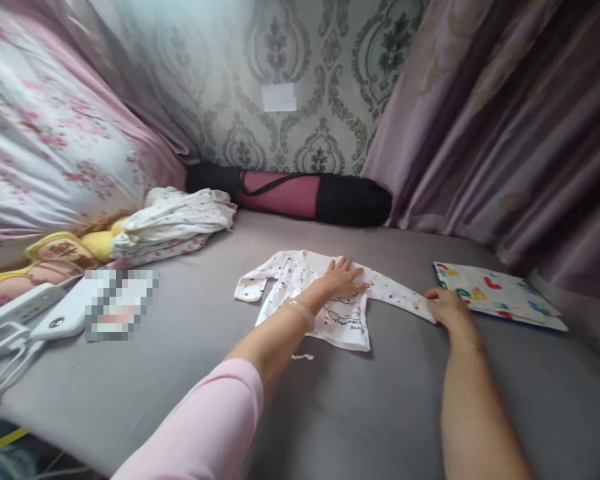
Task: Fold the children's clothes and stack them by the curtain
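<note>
Head view: left fingers (345,267) splay on a speckled cloth shirt (347,325).

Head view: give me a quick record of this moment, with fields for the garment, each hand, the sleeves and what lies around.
Garment: small white long-sleeved printed shirt, spread on a grey sheet
Left hand: the left hand lies fingers-spread on the shirt's upper body
Right hand: the right hand grips the cuff end of the near sleeve
Sleeves: near sleeve extended; far sleeve bent
Right side: flat, colourful-patterned item
Left side: pile of printed fabric, power strip
Back: black-and-maroon long bag
</note>
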Tool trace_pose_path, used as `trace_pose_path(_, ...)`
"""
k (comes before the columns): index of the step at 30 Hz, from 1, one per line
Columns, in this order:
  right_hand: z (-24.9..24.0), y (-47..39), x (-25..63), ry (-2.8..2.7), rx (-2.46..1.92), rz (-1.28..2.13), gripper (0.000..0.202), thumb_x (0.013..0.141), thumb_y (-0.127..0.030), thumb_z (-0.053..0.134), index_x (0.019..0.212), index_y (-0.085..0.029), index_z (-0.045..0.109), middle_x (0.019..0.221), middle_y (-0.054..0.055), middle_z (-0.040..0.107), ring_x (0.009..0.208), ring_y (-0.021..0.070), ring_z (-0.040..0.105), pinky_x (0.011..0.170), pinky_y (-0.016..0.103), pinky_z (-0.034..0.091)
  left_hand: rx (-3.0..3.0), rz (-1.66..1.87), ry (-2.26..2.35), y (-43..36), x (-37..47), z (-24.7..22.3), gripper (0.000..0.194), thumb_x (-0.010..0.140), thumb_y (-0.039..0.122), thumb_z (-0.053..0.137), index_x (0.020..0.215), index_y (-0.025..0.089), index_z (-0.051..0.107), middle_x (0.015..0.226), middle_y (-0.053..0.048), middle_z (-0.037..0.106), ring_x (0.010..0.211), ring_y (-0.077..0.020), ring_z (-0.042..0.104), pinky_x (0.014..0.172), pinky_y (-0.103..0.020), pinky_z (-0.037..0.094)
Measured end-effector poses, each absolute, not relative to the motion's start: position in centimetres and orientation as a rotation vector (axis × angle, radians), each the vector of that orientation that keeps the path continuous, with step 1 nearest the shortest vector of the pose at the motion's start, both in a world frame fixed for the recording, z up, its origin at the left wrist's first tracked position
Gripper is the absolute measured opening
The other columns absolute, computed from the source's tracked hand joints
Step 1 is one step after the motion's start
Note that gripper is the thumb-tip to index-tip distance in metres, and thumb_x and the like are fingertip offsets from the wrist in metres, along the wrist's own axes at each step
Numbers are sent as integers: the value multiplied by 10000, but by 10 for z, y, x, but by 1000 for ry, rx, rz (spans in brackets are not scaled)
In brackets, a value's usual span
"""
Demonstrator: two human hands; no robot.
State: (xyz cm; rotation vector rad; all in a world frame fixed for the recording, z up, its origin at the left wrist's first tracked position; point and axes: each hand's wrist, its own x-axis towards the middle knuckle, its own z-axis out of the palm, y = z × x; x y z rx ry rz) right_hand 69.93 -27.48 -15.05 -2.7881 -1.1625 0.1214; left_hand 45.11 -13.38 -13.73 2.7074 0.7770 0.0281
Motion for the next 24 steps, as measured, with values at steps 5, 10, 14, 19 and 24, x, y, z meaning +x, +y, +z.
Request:
trace_pose_path(5, -140, -274, 692, -1203, -2839, 169, 312, 781, -208, 550, 1017, -184, 753, 1005, 121, 723, 919, 251, 667, 722, 298, 487, 2713, 305, 845, -120, 387, -109, 539, 898, 437, 536, 1357, 156, 501, 1467, -183, 410, 1378, -294, 354, 1137, -411, 266)
trace_pose_path(10, -117, -272, 670, -1181, -2831, 64, 348, 848, -268, 509, 1130, -197, 701, 1102, 139, 694, 975, 278, 651, 734, 330, 472, 2525, 434, 1221, -90, 271, -106, 425, 839, 374, 601, 1192, 137, 595, 1178, -148, 636, 1096, -267, 583, 968, -368, 435)
trace_pose_path(14, -102, -252, 632, -1406, -2590, 43, 299, 869, -258, 492, 1067, -214, 712, 1042, 112, 716, 927, 245, 656, 750, 305, 450, 2223, 241, 1599, -86, 196, -117, 377, 782, 411, 641, 1025, 123, 648, 997, -129, 685, 894, -246, 631, 768, -301, 469)
trace_pose_path(19, -101, -194, 555, -1790, -2150, 212, 282, 878, -195, 477, 1001, -210, 730, 1035, 78, 729, 985, 222, 643, 840, 276, 431, 2045, 212, 1611, -106, 175, -121, 370, 765, 542, 593, 811, 178, 641, 772, -49, 674, 720, -192, 601, 593, -255, 408)
trace_pose_path(24, -119, -130, 468, -1892, -1920, 348, 344, 876, -116, 451, 1066, -203, 724, 1104, 61, 714, 1055, 202, 622, 919, 268, 421, 2031, 106, 1721, -110, 195, -120, 387, 722, 563, 624, 664, 181, 603, 639, -30, 613, 675, -191, 576, 560, -254, 355)
